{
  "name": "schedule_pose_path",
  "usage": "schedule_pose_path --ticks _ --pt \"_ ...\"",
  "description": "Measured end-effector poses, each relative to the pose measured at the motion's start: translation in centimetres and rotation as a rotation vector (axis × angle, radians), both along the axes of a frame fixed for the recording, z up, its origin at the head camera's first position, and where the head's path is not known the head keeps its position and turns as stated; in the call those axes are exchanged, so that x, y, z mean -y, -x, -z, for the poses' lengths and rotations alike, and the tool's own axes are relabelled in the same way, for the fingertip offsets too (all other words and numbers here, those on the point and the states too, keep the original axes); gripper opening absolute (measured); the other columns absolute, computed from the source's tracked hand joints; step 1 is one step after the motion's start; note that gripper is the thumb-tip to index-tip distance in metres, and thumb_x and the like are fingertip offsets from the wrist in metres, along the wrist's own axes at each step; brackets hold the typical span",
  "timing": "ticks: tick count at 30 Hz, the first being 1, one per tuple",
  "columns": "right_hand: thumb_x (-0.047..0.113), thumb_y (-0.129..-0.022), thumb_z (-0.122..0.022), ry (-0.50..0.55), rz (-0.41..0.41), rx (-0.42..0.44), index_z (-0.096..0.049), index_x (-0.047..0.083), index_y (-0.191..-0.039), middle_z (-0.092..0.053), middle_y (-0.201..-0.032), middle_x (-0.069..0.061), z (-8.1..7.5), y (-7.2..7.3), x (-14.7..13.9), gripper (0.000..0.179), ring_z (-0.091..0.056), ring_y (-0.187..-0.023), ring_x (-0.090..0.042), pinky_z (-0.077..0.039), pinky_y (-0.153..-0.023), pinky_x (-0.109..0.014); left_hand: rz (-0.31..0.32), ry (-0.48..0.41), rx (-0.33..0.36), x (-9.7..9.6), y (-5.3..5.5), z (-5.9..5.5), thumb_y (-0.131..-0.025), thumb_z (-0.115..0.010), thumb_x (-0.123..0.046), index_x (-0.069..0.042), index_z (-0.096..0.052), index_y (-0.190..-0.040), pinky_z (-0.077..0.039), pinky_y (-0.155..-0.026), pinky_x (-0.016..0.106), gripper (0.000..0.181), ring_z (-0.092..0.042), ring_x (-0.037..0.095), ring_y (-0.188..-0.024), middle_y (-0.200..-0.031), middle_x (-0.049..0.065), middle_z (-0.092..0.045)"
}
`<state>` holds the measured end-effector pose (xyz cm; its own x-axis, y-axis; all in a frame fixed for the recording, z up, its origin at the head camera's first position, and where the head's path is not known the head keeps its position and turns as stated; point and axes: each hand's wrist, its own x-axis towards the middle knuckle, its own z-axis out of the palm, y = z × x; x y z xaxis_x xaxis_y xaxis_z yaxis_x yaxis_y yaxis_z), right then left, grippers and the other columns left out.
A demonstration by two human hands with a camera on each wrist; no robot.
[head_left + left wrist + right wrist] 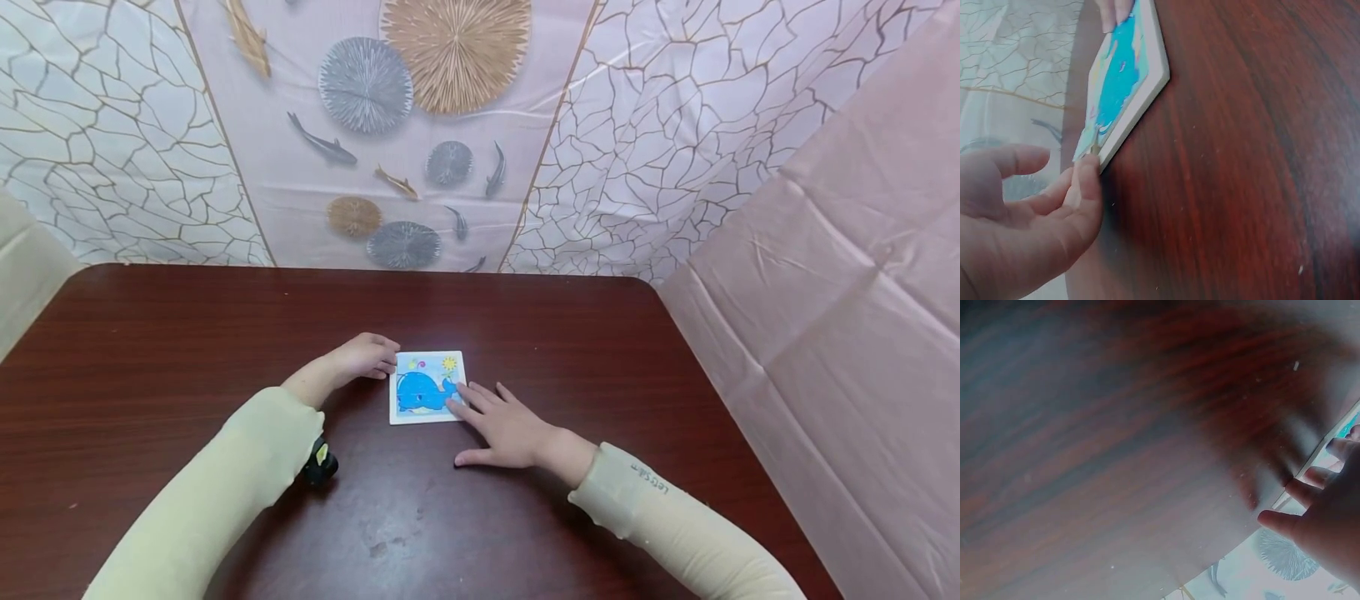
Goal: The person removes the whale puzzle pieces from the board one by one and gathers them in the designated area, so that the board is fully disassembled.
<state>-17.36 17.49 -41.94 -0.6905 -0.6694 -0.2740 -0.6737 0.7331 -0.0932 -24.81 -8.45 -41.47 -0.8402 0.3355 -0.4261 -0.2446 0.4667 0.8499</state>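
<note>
A square white-framed picture board (427, 387) with a blue whale and a yellow sun lies flat on the table. At its left edge, my left hand (363, 357) touches the frame with its fingertips. The left wrist view shows those fingertips (1089, 165) right at a corner of the board (1141, 103), which looks thick-edged there. My right hand (510, 429) is spread at the board's right side, fingers over the edge by the whale's tail and thumb apart below. In the right wrist view its fingers (1280, 523) are mostly straight along the frame.
The dark reddish-brown wooden table (225, 308) spreads around the board. A black wrist device (321, 463) sits below the left cuff. Behind the table hangs a patterned curtain (615, 167), and a pinkish cloth (847, 250) drapes at the right.
</note>
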Motion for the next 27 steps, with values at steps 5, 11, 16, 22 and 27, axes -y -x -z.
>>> schedule_pose_path --ticks 5,11,16,22,27 --pt "0.067 -0.085 -0.046 0.019 0.012 -0.024 -0.031 0.022 -0.147 -0.023 -0.155 -0.006 -0.3 0.3 0.5 0.078 -0.019 -0.144 -0.029 -0.018 -0.114 -0.058 -0.089 0.084 -0.078 -0.5 0.0 0.3 -0.094 -0.052 -0.013 0.005 -0.059 -0.121 -0.054 -0.072 0.019 0.033 -0.059 0.015 -0.077 -0.112 0.021 -0.063" --pt "0.067 -0.086 -0.045 0.030 -0.011 -0.021 -0.022 0.022 -0.150 -0.017 -0.157 -0.005 -0.5 1.1 2.4 0.081 -0.015 -0.145 -0.026 -0.016 -0.115 -0.058 -0.142 0.086 -0.067 -0.7 -0.1 0.2 -0.093 -0.053 -0.012 0.004 -0.062 -0.115 -0.053 -0.066 0.017 0.030 -0.057 0.012 -0.072 -0.099 0.015 -0.065" --pt "0.067 -0.087 -0.041 -0.018 -0.030 0.000 -0.016 0.024 -0.151 -0.010 -0.159 -0.003 -0.2 1.4 3.8 0.081 -0.009 -0.146 -0.024 -0.013 -0.117 -0.054 -0.151 0.092 -0.068 -0.9 -0.2 0.0 -0.092 -0.055 -0.013 0.004 -0.063 -0.114 -0.053 -0.066 0.018 0.029 -0.057 0.011 -0.071 -0.093 0.012 -0.066" --pt "0.068 -0.087 -0.039 -0.042 -0.033 0.011 -0.015 0.026 -0.151 -0.010 -0.159 -0.002 -0.2 1.6 4.2 0.080 -0.007 -0.146 -0.025 -0.014 -0.117 -0.053 -0.178 0.144 -0.121 -1.2 -0.3 0.1 -0.089 -0.061 -0.016 0.003 -0.066 -0.108 -0.054 -0.064 0.018 0.027 -0.058 0.010 -0.065 -0.086 0.011 -0.066" --pt "0.068 -0.087 -0.040 -0.044 -0.027 0.015 -0.016 0.025 -0.151 -0.010 -0.159 -0.003 -0.5 1.7 4.5 0.081 -0.007 -0.146 -0.026 -0.014 -0.117 -0.053 -0.208 0.171 -0.154 -1.4 -0.2 0.3 -0.087 -0.065 -0.016 0.002 -0.067 -0.103 -0.054 -0.062 0.018 0.025 -0.057 0.009 -0.060 -0.082 0.011 -0.066"
